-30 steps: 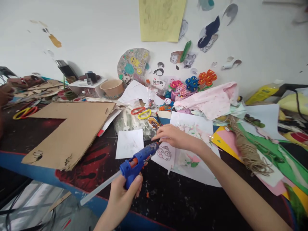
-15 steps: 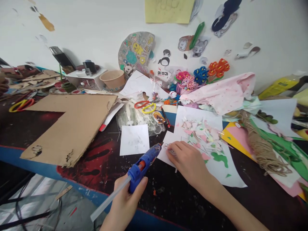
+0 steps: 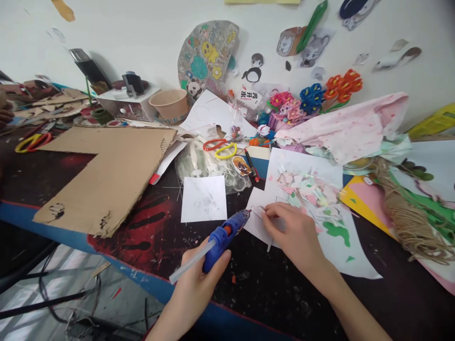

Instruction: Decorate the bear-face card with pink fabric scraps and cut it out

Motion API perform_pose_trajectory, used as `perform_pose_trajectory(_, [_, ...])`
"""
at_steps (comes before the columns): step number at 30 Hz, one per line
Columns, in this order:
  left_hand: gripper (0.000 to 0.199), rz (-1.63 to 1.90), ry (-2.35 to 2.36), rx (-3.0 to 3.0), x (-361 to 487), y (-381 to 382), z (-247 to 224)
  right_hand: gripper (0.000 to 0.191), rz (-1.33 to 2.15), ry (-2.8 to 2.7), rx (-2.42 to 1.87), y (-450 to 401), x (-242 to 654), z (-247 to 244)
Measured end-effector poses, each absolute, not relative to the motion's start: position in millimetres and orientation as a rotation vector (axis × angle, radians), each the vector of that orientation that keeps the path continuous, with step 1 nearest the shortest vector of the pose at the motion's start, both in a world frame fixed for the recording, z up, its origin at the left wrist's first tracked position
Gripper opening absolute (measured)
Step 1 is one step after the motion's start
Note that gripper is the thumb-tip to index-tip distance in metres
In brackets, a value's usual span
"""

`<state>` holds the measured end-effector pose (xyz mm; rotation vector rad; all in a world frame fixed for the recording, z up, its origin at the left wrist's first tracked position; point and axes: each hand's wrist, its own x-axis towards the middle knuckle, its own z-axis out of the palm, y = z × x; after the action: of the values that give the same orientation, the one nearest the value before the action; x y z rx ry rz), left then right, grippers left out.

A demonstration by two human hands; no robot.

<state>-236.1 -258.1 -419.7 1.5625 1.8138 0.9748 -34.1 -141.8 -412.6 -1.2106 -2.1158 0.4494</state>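
Observation:
My left hand (image 3: 204, 274) is wrapped round a blue hot glue gun (image 3: 222, 239), with a long whitish glue stick (image 3: 192, 263) sticking out of its back. The gun's nozzle points up and right, close to the fingertips of my right hand (image 3: 293, 229). Those fingers are pinched together over a small white paper (image 3: 255, 221) with thin dark lines or threads on it. What they grip is too small to make out. Left of the nozzle lies a white square sheet (image 3: 204, 199) with grey smudges.
A large cardboard piece (image 3: 103, 175) lies on the left. Red and yellow scissors (image 3: 225, 150) rest on a plastic bag at the back. Paper scraps (image 3: 309, 189) cover a white sheet on the right, near a twine bundle (image 3: 405, 222). Another person's hand (image 3: 6, 113) shows far left.
The camera view has shifted, so most things sit a little higher, and those on the right further right. The gun's nozzle stays near my right fingertips, which remain pinched over the paper.

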Motion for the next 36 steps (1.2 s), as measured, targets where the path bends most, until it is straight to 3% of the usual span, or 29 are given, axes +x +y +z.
perform_pose_trajectory(25, [0.032,0.935,1.906,1.551,-224.2,-258.1,-424.2,0.019,0.732,-2.231,-1.226,-119.7,-19.7,-396.3])
perform_pose_trajectory(36, [0.019,0.910,1.735,1.642,-203.0,-262.1,-425.5,0.019,0.991,-2.320,-1.176,-95.5,-10.5,-386.9])
